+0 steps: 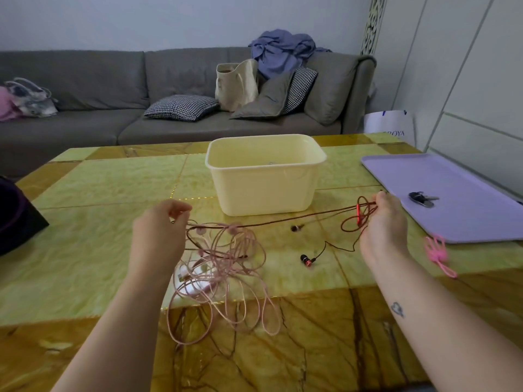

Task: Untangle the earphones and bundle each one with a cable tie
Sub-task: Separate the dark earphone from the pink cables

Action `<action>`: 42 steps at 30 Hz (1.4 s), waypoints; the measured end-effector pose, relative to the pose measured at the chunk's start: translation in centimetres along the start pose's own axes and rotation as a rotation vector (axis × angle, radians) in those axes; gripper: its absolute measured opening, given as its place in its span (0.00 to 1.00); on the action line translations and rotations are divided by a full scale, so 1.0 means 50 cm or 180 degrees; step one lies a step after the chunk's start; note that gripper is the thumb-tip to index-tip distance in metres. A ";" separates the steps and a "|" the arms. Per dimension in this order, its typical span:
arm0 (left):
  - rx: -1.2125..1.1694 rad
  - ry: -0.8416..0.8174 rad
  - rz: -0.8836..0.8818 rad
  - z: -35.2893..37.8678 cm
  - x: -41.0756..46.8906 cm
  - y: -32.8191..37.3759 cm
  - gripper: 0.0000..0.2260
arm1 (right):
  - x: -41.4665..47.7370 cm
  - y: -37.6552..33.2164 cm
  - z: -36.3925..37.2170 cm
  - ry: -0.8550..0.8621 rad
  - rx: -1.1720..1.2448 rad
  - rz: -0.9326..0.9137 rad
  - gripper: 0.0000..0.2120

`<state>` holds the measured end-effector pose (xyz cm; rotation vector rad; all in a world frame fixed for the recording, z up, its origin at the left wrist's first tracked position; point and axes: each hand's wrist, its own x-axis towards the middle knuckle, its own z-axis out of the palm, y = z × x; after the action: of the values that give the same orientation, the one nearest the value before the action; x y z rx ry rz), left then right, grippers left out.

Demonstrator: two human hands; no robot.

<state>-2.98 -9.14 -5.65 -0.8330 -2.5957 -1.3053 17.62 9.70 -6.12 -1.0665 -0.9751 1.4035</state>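
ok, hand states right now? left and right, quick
Left hand: closed, pinching one end of the dark red braided earphone cable.
Right hand: closed, gripping gathered loops of the same cable.

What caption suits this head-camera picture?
Left hand and right hand hold the red earphone cable taut over tangled pink earphones.

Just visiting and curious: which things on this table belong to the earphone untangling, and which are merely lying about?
In the job: left hand and right hand, red earphones stretched between them, tangled pink earphones, pink cable ties.

Lying about: cream tub, purple tray, keys on it.
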 end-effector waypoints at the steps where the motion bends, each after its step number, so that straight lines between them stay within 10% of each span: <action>1: 0.0070 0.0033 -0.0020 -0.001 0.002 -0.006 0.08 | 0.004 0.003 -0.003 0.0011 -0.0230 -0.0095 0.11; 12: 0.1948 -0.0933 0.0057 0.022 -0.022 -0.003 0.17 | -0.041 0.002 0.017 -0.0876 0.0487 0.0078 0.11; 21: 0.0856 -0.2229 0.1341 0.097 -0.109 0.089 0.21 | -0.066 -0.057 0.037 -0.1794 0.1425 0.0604 0.13; 24: 0.1051 -0.1634 0.1209 0.099 -0.092 0.083 0.09 | -0.050 -0.058 0.021 -0.1955 0.0754 -0.0004 0.11; 28: 0.0406 -0.0575 0.0944 0.084 -0.059 0.076 0.07 | -0.053 -0.057 0.000 -0.2423 -0.2195 -0.1366 0.14; 30: 0.0124 -0.0504 0.1078 0.080 -0.055 0.075 0.05 | -0.068 -0.040 0.004 -0.3005 -0.3275 -0.1176 0.30; 32: 0.0135 -0.0567 0.1260 0.081 -0.055 0.068 0.04 | -0.087 -0.021 0.013 -0.3372 -0.3810 -0.0973 0.25; 34: 0.0308 -0.0674 0.1348 0.083 -0.051 0.054 0.04 | -0.089 -0.022 0.017 -0.3276 -0.3549 -0.1092 0.12; 42: 0.1374 -0.1399 0.0826 0.095 -0.027 -0.011 0.07 | -0.045 -0.051 0.006 -0.1522 0.0483 -0.0546 0.14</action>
<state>-1.49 -6.32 -9.45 -1.4258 -2.7890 -0.5036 18.08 7.72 -3.41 -0.5267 -1.2438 1.5935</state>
